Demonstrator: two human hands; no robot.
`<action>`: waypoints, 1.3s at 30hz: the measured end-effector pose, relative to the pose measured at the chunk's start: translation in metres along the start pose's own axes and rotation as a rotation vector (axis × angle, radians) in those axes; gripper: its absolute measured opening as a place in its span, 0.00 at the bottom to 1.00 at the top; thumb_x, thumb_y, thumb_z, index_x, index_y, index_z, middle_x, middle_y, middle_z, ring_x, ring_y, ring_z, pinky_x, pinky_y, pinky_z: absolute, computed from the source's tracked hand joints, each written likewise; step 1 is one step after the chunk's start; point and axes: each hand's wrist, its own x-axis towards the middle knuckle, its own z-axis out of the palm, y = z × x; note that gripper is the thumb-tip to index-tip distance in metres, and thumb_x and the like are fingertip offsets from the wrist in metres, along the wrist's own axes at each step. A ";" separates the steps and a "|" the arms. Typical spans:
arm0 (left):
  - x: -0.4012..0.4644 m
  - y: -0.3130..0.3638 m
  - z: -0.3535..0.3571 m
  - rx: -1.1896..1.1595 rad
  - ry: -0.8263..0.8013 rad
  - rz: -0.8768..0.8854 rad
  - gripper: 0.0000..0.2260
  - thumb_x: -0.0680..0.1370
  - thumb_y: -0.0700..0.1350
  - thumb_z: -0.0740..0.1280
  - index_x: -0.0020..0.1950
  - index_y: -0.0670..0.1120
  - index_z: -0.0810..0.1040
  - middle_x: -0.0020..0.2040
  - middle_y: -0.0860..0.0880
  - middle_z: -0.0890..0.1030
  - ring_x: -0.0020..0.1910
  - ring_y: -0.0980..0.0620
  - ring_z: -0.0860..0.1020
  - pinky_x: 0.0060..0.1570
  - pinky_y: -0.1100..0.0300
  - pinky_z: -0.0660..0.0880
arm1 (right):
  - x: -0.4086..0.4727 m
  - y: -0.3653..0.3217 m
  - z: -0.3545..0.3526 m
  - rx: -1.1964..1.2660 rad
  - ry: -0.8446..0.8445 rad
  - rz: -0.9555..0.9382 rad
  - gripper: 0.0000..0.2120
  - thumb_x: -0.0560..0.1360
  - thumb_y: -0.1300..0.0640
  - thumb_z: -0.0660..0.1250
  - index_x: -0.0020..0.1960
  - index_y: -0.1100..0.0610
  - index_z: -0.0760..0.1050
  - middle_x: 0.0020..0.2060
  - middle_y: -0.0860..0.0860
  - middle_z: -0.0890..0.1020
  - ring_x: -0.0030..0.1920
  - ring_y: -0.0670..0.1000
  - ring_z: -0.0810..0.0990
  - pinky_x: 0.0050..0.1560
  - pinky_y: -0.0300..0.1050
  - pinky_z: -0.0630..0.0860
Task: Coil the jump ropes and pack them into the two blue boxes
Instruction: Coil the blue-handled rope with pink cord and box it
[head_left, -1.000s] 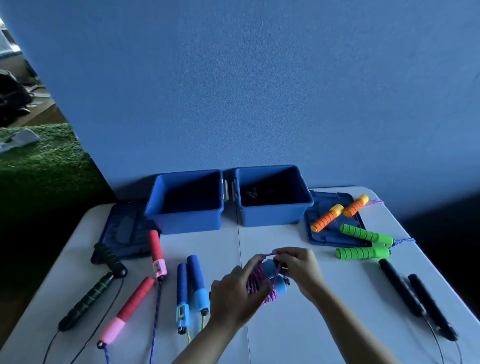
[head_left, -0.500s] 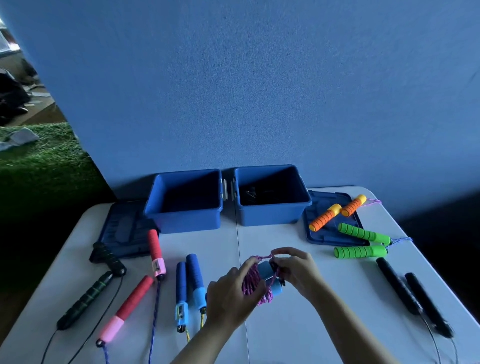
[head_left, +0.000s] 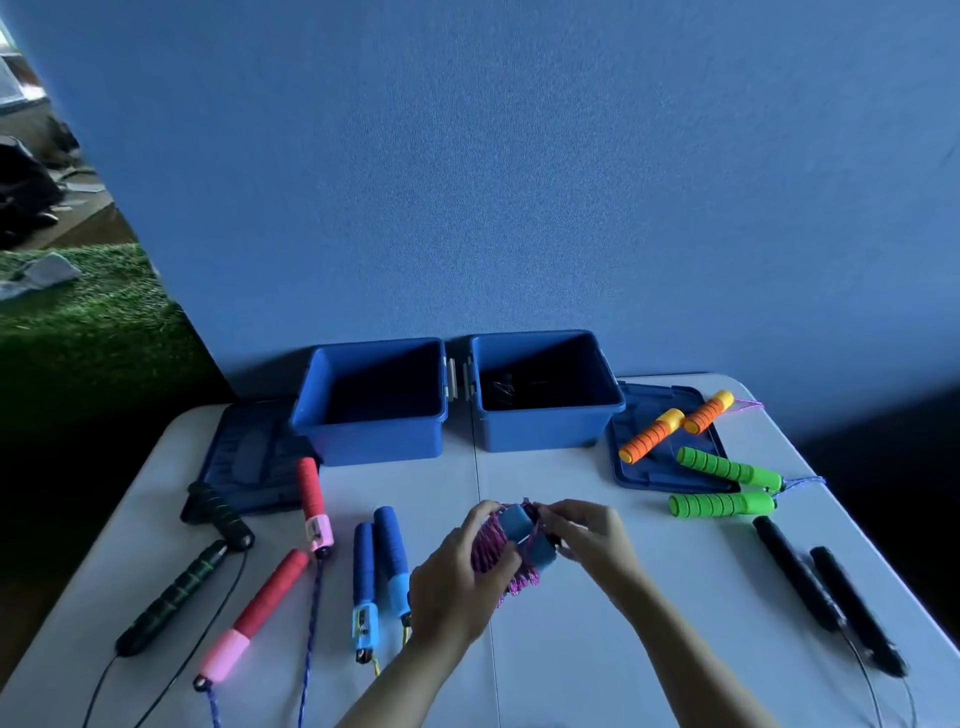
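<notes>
Head view of a white table (head_left: 545, 675) during coiling. The left hand (head_left: 457, 577) curls its fingers round a bundle of pink cord (head_left: 491, 553), while the right hand (head_left: 592, 535) pinches the bundle's light-blue handles (head_left: 524, 535) from the far side; both hands hold the same jump rope just above the table, in front of the two open blue boxes. The left box (head_left: 374, 431) looks dark inside, its contents unclear; the right box (head_left: 545, 426) seems to hold something dark. The cord appears thin, limp and light, likely to spring loose if released, so the sound grip spans handles and coil together. The stiff handles offer the firmest purchase. Uncoiled ropes with red (head_left: 270, 597), blue (head_left: 387, 561), green (head_left: 727, 486), orange (head_left: 675, 426) and black (head_left: 826, 608) handles lie to either side.
</notes>
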 end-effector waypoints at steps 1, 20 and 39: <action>0.000 0.002 -0.001 -0.012 -0.004 -0.010 0.19 0.70 0.67 0.55 0.60 0.70 0.63 0.42 0.65 0.79 0.42 0.63 0.77 0.39 0.64 0.74 | -0.001 -0.001 0.002 -0.078 0.011 -0.030 0.09 0.74 0.56 0.68 0.37 0.53 0.82 0.31 0.47 0.82 0.33 0.42 0.76 0.40 0.42 0.74; 0.010 0.003 0.001 -0.082 -0.127 -0.010 0.16 0.70 0.58 0.51 0.55 0.60 0.67 0.44 0.57 0.79 0.42 0.57 0.78 0.42 0.52 0.78 | -0.006 -0.017 0.004 -0.048 -0.233 0.215 0.13 0.63 0.50 0.60 0.39 0.59 0.71 0.37 0.55 0.68 0.41 0.53 0.66 0.43 0.49 0.66; 0.030 0.012 0.022 -0.527 -0.239 -0.328 0.12 0.80 0.55 0.57 0.63 0.60 0.67 0.52 0.54 0.81 0.51 0.54 0.80 0.52 0.56 0.75 | -0.008 0.009 0.009 0.233 -0.324 0.057 0.50 0.63 0.68 0.75 0.72 0.35 0.54 0.61 0.56 0.74 0.49 0.58 0.83 0.47 0.58 0.81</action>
